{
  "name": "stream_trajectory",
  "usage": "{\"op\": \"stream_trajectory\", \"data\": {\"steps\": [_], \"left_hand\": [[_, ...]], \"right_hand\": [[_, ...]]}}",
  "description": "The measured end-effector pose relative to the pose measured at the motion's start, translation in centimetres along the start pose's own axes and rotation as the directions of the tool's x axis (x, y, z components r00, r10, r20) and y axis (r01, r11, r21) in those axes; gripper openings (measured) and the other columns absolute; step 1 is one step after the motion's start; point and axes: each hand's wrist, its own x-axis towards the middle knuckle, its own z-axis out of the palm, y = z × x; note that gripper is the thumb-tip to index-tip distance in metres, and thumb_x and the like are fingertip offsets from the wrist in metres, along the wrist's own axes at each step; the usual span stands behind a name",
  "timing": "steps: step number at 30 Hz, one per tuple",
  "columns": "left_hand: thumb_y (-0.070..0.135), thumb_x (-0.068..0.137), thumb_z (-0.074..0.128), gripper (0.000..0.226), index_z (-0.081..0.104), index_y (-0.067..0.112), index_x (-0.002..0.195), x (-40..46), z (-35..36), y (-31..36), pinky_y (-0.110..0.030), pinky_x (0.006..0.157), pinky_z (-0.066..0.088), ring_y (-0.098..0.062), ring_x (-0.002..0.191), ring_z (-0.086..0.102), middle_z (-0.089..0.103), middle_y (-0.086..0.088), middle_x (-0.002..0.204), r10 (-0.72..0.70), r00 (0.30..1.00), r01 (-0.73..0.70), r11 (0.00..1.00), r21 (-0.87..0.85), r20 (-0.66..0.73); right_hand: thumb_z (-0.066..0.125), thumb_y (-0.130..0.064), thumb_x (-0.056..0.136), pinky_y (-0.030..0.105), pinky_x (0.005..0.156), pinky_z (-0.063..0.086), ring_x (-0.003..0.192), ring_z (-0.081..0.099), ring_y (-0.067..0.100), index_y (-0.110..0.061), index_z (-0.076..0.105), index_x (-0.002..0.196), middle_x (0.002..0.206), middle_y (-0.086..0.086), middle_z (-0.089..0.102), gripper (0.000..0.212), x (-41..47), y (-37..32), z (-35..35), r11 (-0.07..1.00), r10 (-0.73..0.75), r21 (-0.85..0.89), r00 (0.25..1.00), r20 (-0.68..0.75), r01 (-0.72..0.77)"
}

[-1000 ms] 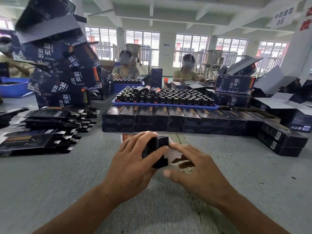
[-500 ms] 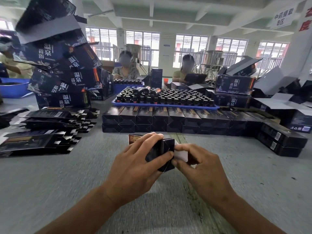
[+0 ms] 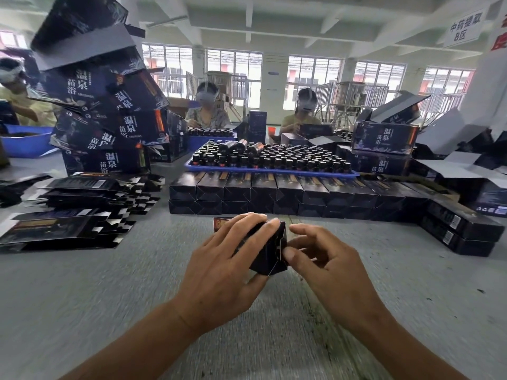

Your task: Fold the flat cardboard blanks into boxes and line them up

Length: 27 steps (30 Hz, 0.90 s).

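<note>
Left hand: curled over the box from the left, fingers across its top, thumb under its near lower corner; holding it firmly.
Right hand: half closed, thumb tip against the box's near right edge, where a pale flap edge shows; index stretched out above the end, other fingers curled loosely; whether the index touches cannot be told.
Box: small, dark, nearly formed, held low over the counter in the middle foreground, long axis running away from the viewer; orange-printed far end peeking out beyond the left fingers.
Blanks: flat dark cardboard in loose, fanned stacks on the counter, well to the left of the hands.
Row: finished boxes lined up side by side, two layers high, just beyond the held box; continuing round to the right in a second short run.
Tray: blue, directly behind the row, packed with dark bottles standing upright, a few lying on top.
Cartons: large printed ones piled unevenly at far left; more at right, some with lids open.
Workers: seated across the counter behind the tray.
</note>
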Motion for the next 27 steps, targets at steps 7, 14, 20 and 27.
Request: {"op": "stream_trajectory", "data": {"steps": [7,14,20,27], "left_hand": [[0.047,0.086,0.062,0.079,0.034,0.013,0.152,0.2,0.1,0.9,-0.025,0.104,0.042,-0.017,0.132,0.047,0.047,0.0,0.145,-0.034,0.999,0.034,0.999,-0.039,-0.014],[0.042,0.085,0.068,0.075,0.039,0.012,0.147,0.2,0.3,1.2,-0.028,0.107,0.045,-0.018,0.132,0.05,0.052,-0.002,0.143,0.008,0.999,-0.01,0.998,-0.054,-0.032],[0.044,0.085,0.066,0.074,0.04,0.011,0.146,0.2,0.3,1.3,-0.031,0.108,0.046,-0.02,0.132,0.05,0.054,-0.005,0.142,0.036,0.999,-0.037,0.998,-0.044,-0.03],[0.044,0.087,0.064,0.075,0.036,0.013,0.149,0.2,0.3,1.2,-0.03,0.11,0.043,-0.019,0.134,0.048,0.05,-0.003,0.145,-0.001,0.999,-0.003,0.997,-0.072,-0.049]], "right_hand": [[0.073,-0.03,0.089,0.012,0.071,0.053,0.084,0.069,-0.002,-0.033,0.072,0.105,0.092,-0.022,0.073,0.017,0.2,0.5,-0.1,0.992,0.082,0.099,0.997,0.009,-0.083],[0.078,-0.024,0.083,0.02,0.073,0.058,0.08,0.072,0.003,-0.027,0.075,0.091,0.084,-0.016,0.075,0.01,0.2,0.3,-0.1,0.991,0.11,0.086,0.993,-0.044,-0.105],[0.078,-0.026,0.084,0.008,0.069,0.05,0.08,0.068,-0.003,-0.032,0.073,0.089,0.086,-0.026,0.071,0.01,0.0,0.2,0.2,0.996,0.072,-0.043,0.993,-0.097,-0.076],[0.074,-0.034,0.086,0.016,0.073,0.056,0.087,0.069,-0.003,-0.037,0.069,0.101,0.095,-0.026,0.07,0.016,0.0,0.2,0.0,0.998,0.064,-0.012,0.997,-0.036,-0.064]]}}
